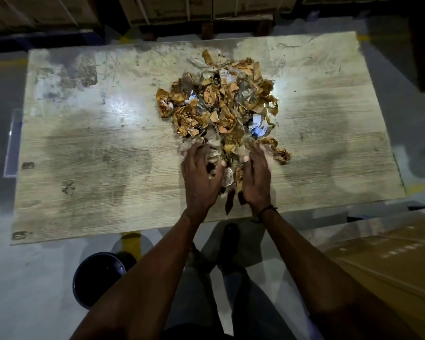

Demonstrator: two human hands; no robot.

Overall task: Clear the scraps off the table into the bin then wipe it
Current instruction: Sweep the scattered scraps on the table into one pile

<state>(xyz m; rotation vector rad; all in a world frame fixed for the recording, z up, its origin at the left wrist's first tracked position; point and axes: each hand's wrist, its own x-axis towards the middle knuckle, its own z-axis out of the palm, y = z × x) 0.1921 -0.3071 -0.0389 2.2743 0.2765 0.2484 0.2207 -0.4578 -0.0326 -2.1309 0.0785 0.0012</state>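
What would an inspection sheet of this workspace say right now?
Surface: pale wood-grain table, stained and smeared.
Job's things: heap of crumpled brown and white paper scraps at centre; round dark bin on the floor, near left.
Clutter: nothing seen besides the heap.
Grippers: left hand and right hand cup scraps at the heap's near edge, fingers spread.
Cables: nothing seen.
Surroundings: cardboard boxes behind; brown box near right.

You have one table point(84, 143) before you, bearing one heap of crumpled scraps point(219, 104), too many and too tangled to count. One dark round bin point(97, 278) stands on the floor. Two hands show: left hand point(200, 177), right hand point(255, 177).
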